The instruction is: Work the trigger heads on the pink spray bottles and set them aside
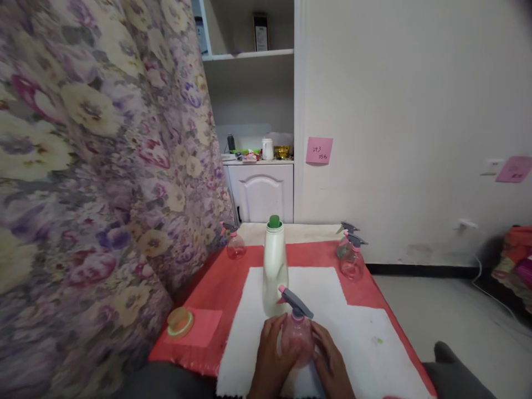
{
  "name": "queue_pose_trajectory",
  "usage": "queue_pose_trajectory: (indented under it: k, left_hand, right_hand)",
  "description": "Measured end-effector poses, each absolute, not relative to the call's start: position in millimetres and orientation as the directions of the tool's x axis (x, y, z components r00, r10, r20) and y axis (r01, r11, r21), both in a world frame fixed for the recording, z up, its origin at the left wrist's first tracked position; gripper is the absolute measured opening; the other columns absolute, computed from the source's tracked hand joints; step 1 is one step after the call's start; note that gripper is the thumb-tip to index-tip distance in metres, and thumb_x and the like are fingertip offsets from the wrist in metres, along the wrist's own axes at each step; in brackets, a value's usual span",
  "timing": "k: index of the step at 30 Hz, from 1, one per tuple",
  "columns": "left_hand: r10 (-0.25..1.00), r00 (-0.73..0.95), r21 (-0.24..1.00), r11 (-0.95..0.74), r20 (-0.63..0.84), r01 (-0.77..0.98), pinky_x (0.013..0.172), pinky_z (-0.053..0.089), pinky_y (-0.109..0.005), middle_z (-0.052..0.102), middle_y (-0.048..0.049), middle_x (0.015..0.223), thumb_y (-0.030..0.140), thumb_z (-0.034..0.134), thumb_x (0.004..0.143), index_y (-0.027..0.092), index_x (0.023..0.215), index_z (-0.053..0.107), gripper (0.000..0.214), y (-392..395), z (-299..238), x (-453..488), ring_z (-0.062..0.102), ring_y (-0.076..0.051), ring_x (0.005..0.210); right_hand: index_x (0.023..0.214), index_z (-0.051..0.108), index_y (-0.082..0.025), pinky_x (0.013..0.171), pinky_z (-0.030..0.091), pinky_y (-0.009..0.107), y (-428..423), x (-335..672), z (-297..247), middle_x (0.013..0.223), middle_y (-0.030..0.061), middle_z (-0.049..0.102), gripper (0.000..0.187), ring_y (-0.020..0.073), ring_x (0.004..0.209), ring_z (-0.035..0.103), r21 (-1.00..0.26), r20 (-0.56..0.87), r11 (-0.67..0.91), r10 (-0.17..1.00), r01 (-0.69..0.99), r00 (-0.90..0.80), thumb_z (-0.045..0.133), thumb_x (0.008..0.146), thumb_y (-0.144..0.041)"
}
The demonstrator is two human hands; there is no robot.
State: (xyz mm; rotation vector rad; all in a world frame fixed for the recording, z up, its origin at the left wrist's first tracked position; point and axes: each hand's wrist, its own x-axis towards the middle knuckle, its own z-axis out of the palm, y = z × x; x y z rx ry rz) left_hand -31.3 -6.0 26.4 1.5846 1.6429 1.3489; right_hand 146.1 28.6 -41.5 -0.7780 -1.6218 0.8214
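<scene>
Both my hands wrap a small clear pink spray bottle (296,331) with a grey and pink trigger head, standing on a white cloth (357,338) near the table's front edge. My left hand (271,360) curls round its left side, my right hand (332,363) round its right side. Just behind it stands a tall white bottle (275,271) with a green cap.
The table has a red cover (216,288). Another pink spray bottle (235,244) stands at the back left, two more (351,259) at the back right. A round lid (180,322) lies front left. A floral curtain (91,166) hangs on the left; a white cabinet (261,191) stands behind.
</scene>
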Motion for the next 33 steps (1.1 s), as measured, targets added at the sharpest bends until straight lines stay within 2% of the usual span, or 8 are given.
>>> queue_pose_trajectory:
  k: [4,8,17,20,23,26,31,33]
  left_hand:
    - [0.935,-0.218,0.900,-0.176,0.279,0.399,0.110,0.042,-0.049,0.060,-0.0147,0.132,0.034,0.082,0.057,0.021,0.130,0.054,0.080,0,0,-28,0.055,-0.035,0.126]
    - [0.929,-0.257,0.912,-0.158,0.268,0.380,0.112,0.039,-0.050,0.056,-0.0157,0.139,0.029,0.083,0.053,0.021,0.137,0.043,0.093,2,-19,-22,0.050,-0.035,0.131]
    - [0.931,-0.246,0.871,-0.128,0.271,0.474,0.113,0.039,-0.053,0.054,-0.0199,0.138,0.029,0.074,0.064,0.017,0.134,0.036,0.080,-5,-12,-11,0.051,-0.035,0.132]
    - [0.926,-0.252,0.862,-0.128,0.281,0.490,0.113,0.038,-0.055,0.053,-0.0209,0.139,0.023,0.071,0.061,0.018,0.134,0.033,0.082,-9,-13,-15,0.050,-0.036,0.133]
    - [0.911,-0.271,0.857,-0.144,0.310,0.495,0.112,0.039,-0.055,0.055,-0.0220,0.138,0.026,0.072,0.059,0.017,0.134,0.036,0.083,-15,-16,-26,0.051,-0.038,0.131]
    - [0.854,-0.377,0.868,-0.156,0.358,0.471,0.109,0.042,-0.053,0.059,-0.0194,0.135,0.036,0.075,0.060,0.018,0.133,0.041,0.082,-19,-14,-46,0.054,-0.038,0.127]
    - [0.756,-0.577,0.890,-0.015,0.309,0.456,0.105,0.047,-0.051,0.063,-0.0163,0.129,0.041,0.075,0.063,0.021,0.128,0.044,0.075,-8,14,-103,0.061,-0.035,0.120]
    - [0.748,-0.598,0.880,0.039,0.289,0.474,0.109,0.042,-0.052,0.056,-0.0180,0.138,0.040,0.074,0.066,0.020,0.132,0.041,0.076,6,28,-127,0.055,-0.034,0.128]
  right_hand:
    - [0.130,0.058,-0.022,0.098,0.057,0.038,28,146,-40,0.129,0.0120,0.067,0.039,0.0267,0.118,0.066,-0.857,0.498,0.513,0.850,0.055,-0.169,0.056,0.094,-0.037]
    - [0.129,0.057,-0.022,0.099,0.056,0.038,27,145,-39,0.129,0.0128,0.066,0.037,0.0256,0.118,0.065,-0.879,0.466,0.477,0.868,0.027,-0.173,0.055,0.094,-0.037]
    - [0.126,0.060,-0.025,0.098,0.057,0.038,25,145,-40,0.126,0.0113,0.068,0.034,0.0267,0.116,0.066,-0.890,0.449,0.455,0.873,-0.013,-0.191,0.057,0.093,-0.035]
    - [0.121,0.065,-0.025,0.096,0.058,0.037,24,143,-46,0.123,0.0108,0.070,0.034,0.0270,0.113,0.067,-0.904,0.426,0.428,0.891,-0.024,-0.155,0.059,0.091,-0.041]
    - [0.116,0.068,-0.026,0.095,0.058,0.036,25,143,-52,0.118,0.0097,0.071,0.033,0.0268,0.111,0.068,-0.916,0.399,0.401,0.906,-0.012,-0.143,0.061,0.089,-0.042]
    - [0.115,0.070,-0.027,0.095,0.058,0.035,27,144,-58,0.117,0.0088,0.072,0.032,0.0263,0.110,0.069,-0.923,0.380,0.385,0.904,-0.014,-0.197,0.063,0.088,-0.042]
    - [0.107,0.073,-0.027,0.091,0.060,0.035,26,138,-72,0.110,0.0090,0.073,0.036,0.0268,0.106,0.069,-0.939,0.344,0.342,0.935,-0.029,-0.085,0.060,0.087,-0.053]
    - [0.105,0.073,-0.027,0.089,0.061,0.034,26,135,-76,0.109,0.0092,0.073,0.035,0.0273,0.105,0.069,-0.945,0.327,0.325,0.942,-0.035,-0.074,0.061,0.086,-0.053]
